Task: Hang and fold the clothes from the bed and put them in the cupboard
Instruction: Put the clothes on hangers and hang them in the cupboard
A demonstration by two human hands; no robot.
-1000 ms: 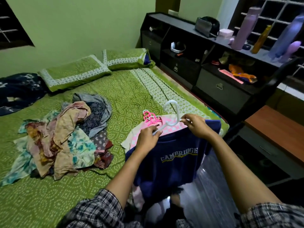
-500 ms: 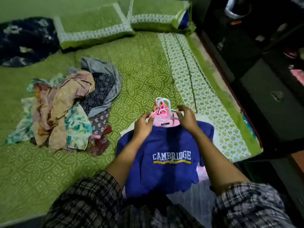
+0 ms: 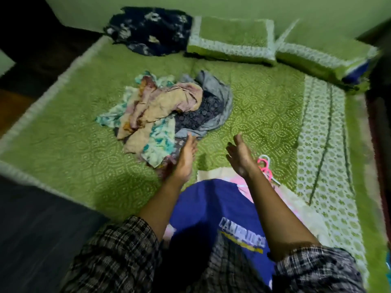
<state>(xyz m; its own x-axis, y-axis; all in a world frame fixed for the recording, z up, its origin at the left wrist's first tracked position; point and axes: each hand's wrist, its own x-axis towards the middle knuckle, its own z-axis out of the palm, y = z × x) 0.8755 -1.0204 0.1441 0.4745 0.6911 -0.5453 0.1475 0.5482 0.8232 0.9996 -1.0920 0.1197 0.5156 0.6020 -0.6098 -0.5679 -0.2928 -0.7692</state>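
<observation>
A blue "Cambridge" shirt lies on its hanger at the near edge of the green bed, on top of pink hung clothes. Pink and white hanger hooks stick out beyond it. A loose pile of mixed clothes sits in the middle of the bed. My left hand is open and empty, fingers stretched toward the pile's near edge. My right hand is open too, hovering above the bed just left of the hooks.
Two green pillows lie at the head of the bed. A dark floral cloth sits beside them. The dark floor lies to the left of the bed. The picture is blurred by head motion.
Both hands have let go of the hanger and the blue shirt, which now rests on the bed. The hands have moved forward toward the pile. The view has swung left.
</observation>
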